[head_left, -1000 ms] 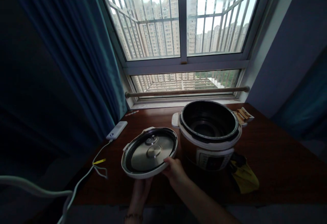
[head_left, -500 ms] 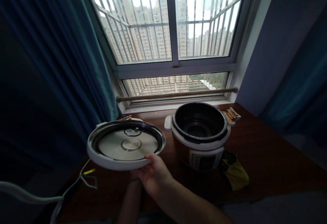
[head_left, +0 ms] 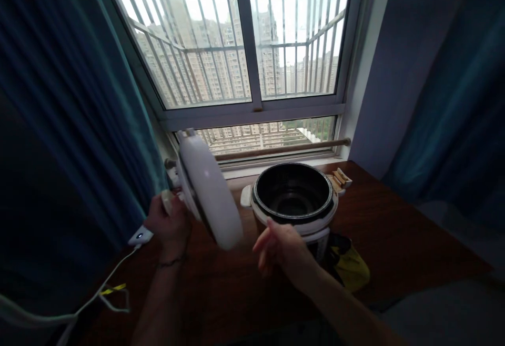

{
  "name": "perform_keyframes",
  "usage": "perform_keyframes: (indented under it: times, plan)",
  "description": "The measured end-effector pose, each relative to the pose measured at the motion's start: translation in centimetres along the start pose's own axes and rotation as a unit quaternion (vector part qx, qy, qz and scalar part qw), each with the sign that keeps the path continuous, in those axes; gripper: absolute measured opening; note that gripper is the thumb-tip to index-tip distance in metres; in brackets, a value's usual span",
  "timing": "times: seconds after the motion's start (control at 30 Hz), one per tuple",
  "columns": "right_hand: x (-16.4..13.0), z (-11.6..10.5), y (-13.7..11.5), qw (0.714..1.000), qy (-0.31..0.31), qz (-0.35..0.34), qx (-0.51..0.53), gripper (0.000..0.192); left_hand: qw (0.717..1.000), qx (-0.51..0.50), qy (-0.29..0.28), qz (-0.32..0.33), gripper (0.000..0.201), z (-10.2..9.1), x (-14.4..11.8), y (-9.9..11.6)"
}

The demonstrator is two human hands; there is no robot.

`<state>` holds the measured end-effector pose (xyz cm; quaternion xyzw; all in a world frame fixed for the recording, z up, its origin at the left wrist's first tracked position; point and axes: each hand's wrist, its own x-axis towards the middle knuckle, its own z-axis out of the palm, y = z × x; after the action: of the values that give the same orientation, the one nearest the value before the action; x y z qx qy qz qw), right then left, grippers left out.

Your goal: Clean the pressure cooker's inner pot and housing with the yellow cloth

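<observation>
My left hand (head_left: pixel 170 214) is closed around the handle on top of the pressure cooker lid (head_left: pixel 211 191). The lid is tilted up nearly on edge, its white rim towards me and its underside turned away to the right. To the right stands the pressure cooker (head_left: pixel 258 219), uncovered, with its dark inner pot (head_left: pixel 292 199) inside. My right hand (head_left: pixel 282 248) is in front of the cooker, holding nothing, its fingers loosely bent and apart.
A yellow and black cloth-like item (head_left: pixel 351 267) lies at the cooker's right front. On the left are a white power strip (head_left: pixel 140 236) and its cord. The wooden table (head_left: pixel 394 225) reaches the barred window, with a blue curtain (head_left: pixel 90 99) on the left.
The lid has swung from lying nearly level, underside up, to steeply tilted. My right hand has let go of its rim and moved right, towards the cooker.
</observation>
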<state>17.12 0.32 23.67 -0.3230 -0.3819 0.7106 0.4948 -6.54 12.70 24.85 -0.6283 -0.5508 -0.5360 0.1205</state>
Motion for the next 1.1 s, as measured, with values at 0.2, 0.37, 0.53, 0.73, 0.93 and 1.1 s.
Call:
perform_keyframes:
  times: [0.2,0.37,0.53,0.73,0.93,1.1]
  plan:
    - [-1.5,-4.6,-9.8,0.863,0.199,-0.376,-0.274,0.036,0.982,0.078,-0.016,0.173,0.037,0.1,3.1,7.2]
    - [0.2,-9.8,-13.8,0.821,0.204,-0.371,-0.383,0.048,0.944,0.096,-0.102,0.299,0.038,2.2,4.9,11.7]
    - [0.9,-13.8,-16.1,0.810,0.180,-0.368,-0.421,0.047,0.891,0.101,-0.170,0.409,0.039,4.6,5.2,14.4]
    - [1.7,-17.1,-17.5,0.801,0.125,-0.338,-0.478,0.034,0.845,0.105,-0.203,0.483,0.044,7.6,6.2,17.1]
    - [2.2,-19.8,-16.0,0.852,0.160,-0.298,-0.399,0.033,0.804,0.092,-0.241,0.535,0.046,9.9,6.9,18.4]
    - [2.1,-20.9,-15.1,0.856,0.206,-0.274,-0.386,0.031,0.791,0.082,-0.262,0.546,0.045,11.3,6.6,19.0]
